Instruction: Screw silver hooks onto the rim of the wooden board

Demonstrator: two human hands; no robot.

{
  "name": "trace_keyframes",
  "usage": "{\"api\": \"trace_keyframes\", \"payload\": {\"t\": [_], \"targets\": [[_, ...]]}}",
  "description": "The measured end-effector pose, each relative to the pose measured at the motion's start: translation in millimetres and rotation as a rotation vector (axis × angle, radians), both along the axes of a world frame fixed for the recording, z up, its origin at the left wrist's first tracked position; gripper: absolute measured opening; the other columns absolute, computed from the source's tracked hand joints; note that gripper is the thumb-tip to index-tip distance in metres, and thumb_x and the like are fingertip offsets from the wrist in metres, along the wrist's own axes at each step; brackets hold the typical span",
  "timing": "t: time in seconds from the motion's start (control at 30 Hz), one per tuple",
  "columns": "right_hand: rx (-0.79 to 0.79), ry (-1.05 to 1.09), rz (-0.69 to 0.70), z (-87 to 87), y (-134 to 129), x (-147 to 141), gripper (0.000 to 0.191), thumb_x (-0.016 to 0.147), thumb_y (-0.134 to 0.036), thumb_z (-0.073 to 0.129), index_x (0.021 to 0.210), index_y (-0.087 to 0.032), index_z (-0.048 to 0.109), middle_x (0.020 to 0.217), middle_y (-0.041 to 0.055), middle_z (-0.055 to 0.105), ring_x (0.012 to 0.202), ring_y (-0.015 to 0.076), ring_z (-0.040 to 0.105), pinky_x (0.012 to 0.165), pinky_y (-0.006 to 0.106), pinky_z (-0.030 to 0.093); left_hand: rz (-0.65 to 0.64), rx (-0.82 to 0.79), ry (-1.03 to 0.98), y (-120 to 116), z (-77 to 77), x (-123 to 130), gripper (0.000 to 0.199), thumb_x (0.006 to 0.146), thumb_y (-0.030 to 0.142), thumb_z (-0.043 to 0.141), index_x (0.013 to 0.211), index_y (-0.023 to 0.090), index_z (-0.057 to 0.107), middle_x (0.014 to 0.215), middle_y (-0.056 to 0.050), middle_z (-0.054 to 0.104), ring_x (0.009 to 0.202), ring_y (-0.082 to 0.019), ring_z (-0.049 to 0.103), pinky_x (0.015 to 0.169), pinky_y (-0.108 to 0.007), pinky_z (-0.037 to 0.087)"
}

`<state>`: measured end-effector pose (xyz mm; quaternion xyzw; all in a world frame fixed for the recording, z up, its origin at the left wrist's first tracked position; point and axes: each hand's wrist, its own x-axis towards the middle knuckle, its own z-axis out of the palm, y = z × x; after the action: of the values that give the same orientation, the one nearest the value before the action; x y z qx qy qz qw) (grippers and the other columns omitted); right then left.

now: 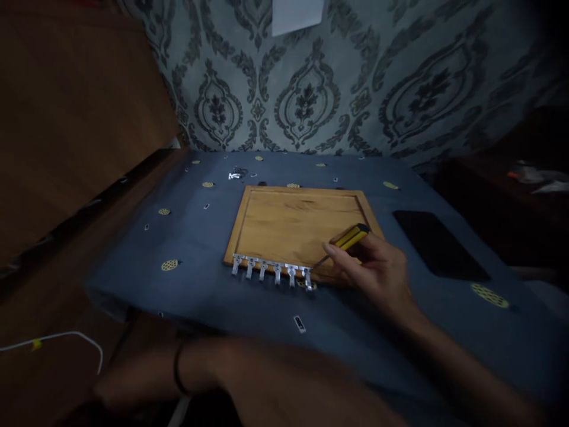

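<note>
A wooden panel [302,222] with a raised border lies flat on the blue patterned cloth. Along its near edge sits a row of several silver metal hinges [277,273], their arms sticking out past the edge. My right hand [382,267] grips a yellow and black screwdriver [351,237], whose shaft points down-left, its tip at or close to the rightmost hinge. Low on the left, my left hand [128,376] is dark and smeared beyond a black wristband [178,367]; its fingers cannot be made out, nor anything in them.
Small shiny metal pieces [237,173] lie behind the panel to the left. A flat black object [440,244] rests on the cloth at the right. Brown furniture [80,118] stands at the left, and a patterned wall covering [306,101] rises at the back.
</note>
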<state>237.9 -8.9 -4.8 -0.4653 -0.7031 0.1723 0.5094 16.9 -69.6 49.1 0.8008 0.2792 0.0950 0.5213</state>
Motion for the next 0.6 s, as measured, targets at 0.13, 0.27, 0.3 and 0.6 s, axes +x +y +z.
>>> {"api": "trace_keyframes", "payload": {"t": [0.13, 0.27, 0.3, 0.6], "targets": [[0.025, -0.004, 0.004, 1.6, -0.4, 0.8, 0.04, 0.089, -0.053, 0.079, 0.066, -0.025, 0.063, 0.055, -0.0022, 0.061, 0.047, 0.0149, 0.055, 0.044, 0.028, 0.04, 0.231, 0.168, -0.063, 78.2, 1.6, -58.5, 0.031, 0.093, 0.054, 0.071, 0.089, 0.024, 0.078, 0.091, -0.004, 0.078, 0.085, -0.017, 0.074, 0.083, -0.031, 0.062], [0.053, -0.009, 0.012, 6.2, -1.3, -1.2, 0.036, 0.091, -0.052, 0.077, 0.069, -0.027, 0.065, 0.053, -0.0032, 0.062, 0.043, 0.0156, 0.055, 0.04, 0.029, 0.039, 0.651, 0.349, 0.072, 179.6, -21.9, -105.0, 0.034, 0.107, 0.045, 0.059, 0.116, 0.015, 0.071, 0.112, -0.009, 0.074, 0.099, -0.021, 0.072, 0.091, -0.041, 0.062], [0.064, -0.011, 0.012, 7.6, -1.3, -1.8, 0.035, 0.091, -0.052, 0.077, 0.069, -0.027, 0.065, 0.053, -0.0033, 0.062, 0.042, 0.0157, 0.055, 0.039, 0.029, 0.039, 0.708, 0.377, 0.12, 201.2, -29.4, -109.9, 0.034, 0.105, 0.044, 0.065, 0.123, 0.015, 0.069, 0.119, -0.009, 0.072, 0.103, -0.022, 0.072, 0.091, -0.043, 0.063], [0.185, -0.102, 0.037, 11.0, -3.3, -1.2, 0.034, 0.096, -0.042, 0.073, 0.067, -0.026, 0.065, 0.062, -0.0023, 0.068, 0.05, 0.0157, 0.065, 0.046, 0.027, 0.05, 0.809, 0.639, 0.429, 296.8, -75.2, -94.8, 0.037, 0.104, 0.04, 0.068, 0.136, 0.019, 0.065, 0.139, -0.012, 0.065, 0.118, -0.026, 0.068, 0.1, -0.048, 0.061]]}}
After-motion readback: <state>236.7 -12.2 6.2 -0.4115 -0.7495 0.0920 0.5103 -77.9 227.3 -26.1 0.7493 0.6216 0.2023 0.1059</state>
